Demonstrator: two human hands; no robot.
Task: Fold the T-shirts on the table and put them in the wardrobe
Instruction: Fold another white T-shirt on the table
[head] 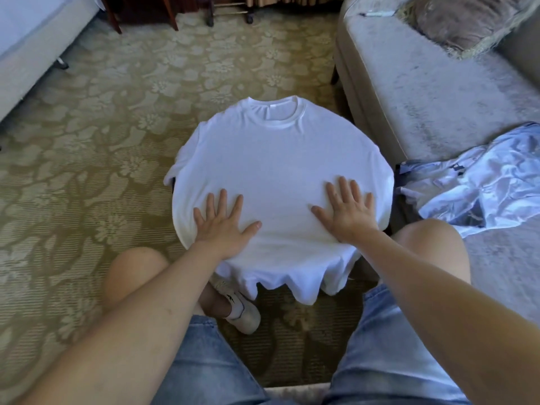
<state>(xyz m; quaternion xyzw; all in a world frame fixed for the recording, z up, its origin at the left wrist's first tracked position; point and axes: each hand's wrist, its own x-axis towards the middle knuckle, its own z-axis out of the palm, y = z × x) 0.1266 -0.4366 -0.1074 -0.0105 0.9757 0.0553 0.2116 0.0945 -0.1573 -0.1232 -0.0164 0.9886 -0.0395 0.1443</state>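
Head cam: your left hand (223,226) and right hand (347,210) lie flat, gripping nothing, low on the white T-shirt (277,171) mid-frame; its length runs up-frame to the collar, sleeves equally near each hand.

t-shirt (277,159) on table | sofa (423,92) right | crumpled garment (479,182) on sofa

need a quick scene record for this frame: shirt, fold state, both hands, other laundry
shirt: white T-shirt, spread flat, collar on the far side, hem hanging off the near side
fold state: not yet folded
left hand: flat on the T-shirt, fingers spread
right hand: flat on the T-shirt, fingers spread
other laundry: pale crumpled garment on the sofa, to the right
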